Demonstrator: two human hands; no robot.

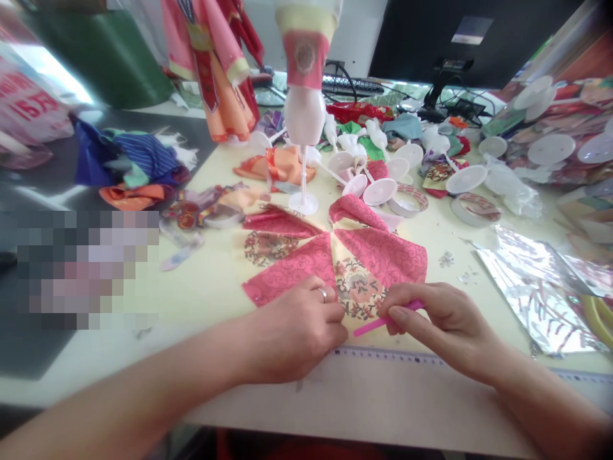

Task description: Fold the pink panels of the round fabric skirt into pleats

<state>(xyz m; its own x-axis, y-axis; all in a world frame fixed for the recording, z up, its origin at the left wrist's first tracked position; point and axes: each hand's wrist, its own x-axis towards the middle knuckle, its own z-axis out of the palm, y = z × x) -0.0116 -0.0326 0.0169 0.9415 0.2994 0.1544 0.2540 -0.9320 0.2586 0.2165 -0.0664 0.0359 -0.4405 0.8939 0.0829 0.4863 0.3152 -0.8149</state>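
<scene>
A round panelled cloth (383,255) in pink and floral cream lies spread on the pale table (201,300). My left hand (306,326), with a ring on one finger, rests at its near edge with fingers curled; whatever they pinch is hidden. On the right, my right hand (431,319) grips a thin pink stick (371,327) between thumb and fingers, its tip pointing left toward my left hand. A ruler (397,356) lies just below both hands. Behind the cloth stands a small white mannequin (305,118) with a pink and cream top.
Dressed doll forms (211,70), fabric scraps (143,160), white round stands (380,190) and tape rolls (476,209) crowd the back. Shiny plastic packets (531,287) lie at right. A monitor (431,38) stands behind. A blurred patch covers the left side.
</scene>
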